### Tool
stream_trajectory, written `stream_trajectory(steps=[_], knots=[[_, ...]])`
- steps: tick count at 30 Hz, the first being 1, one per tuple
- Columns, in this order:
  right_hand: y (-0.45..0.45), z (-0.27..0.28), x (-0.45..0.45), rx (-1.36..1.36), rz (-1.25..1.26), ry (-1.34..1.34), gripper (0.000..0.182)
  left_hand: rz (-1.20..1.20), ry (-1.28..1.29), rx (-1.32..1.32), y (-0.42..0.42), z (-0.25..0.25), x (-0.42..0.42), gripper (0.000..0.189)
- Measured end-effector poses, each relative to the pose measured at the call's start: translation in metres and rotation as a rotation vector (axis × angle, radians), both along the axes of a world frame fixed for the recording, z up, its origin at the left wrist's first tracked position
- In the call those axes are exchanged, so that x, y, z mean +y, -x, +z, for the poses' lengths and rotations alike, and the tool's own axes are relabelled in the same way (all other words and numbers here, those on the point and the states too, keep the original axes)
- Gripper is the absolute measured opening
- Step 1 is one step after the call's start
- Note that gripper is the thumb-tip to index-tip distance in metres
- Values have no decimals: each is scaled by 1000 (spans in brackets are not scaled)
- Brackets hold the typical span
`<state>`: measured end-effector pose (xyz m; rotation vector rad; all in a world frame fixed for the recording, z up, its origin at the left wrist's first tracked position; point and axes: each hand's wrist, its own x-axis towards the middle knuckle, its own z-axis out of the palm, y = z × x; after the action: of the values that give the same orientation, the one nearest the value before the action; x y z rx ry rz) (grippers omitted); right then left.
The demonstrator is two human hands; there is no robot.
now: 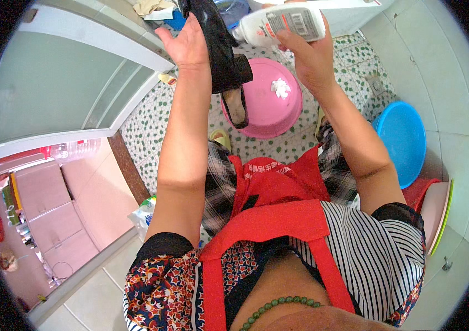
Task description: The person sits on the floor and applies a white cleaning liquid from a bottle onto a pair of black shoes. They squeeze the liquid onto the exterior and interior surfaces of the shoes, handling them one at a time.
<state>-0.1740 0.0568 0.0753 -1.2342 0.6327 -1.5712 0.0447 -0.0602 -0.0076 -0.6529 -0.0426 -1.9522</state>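
My left hand (188, 43) is raised at the top, palm towards me, with the thumb spread. A black leather boot (218, 45) lies against it, block heel towards the right; how the fingers meet it is partly hidden. My right hand (311, 58) grips a white plastic bottle (284, 25) tilted on its side, its neck pointing left at the boot. Below the boot's heel a black shoe (235, 108) with a light insole rests against an upturned pink plastic basin (263, 120). A crumpled white tissue (280, 88) lies on the basin.
A blue basin (404, 145) leans by the tiled wall at right, with a red basin (422, 192) near it. A frosted glass door (60, 82) stands at left. A floor drain (376, 85) shows in the patterned floor. A plastic package (143, 215) sits by my left elbow.
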Motion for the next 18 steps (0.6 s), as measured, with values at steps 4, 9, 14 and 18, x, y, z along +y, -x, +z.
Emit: stream_trajectory(steps=[4,9,14,18], knots=[[-3,-17,-6,9,24,-140,33,-60,41,-33,2,-4,-2,103],[2,-39,-3,303,-2,34,36,-44,160,-187,-6,-6,-5,97],[-1,-42,6,243,113,18,38,51,-75,-2,-22,-13,-7,89],[0,-26,-3,121,-31,-7,34,459,-513,-369,19,18,9,64]])
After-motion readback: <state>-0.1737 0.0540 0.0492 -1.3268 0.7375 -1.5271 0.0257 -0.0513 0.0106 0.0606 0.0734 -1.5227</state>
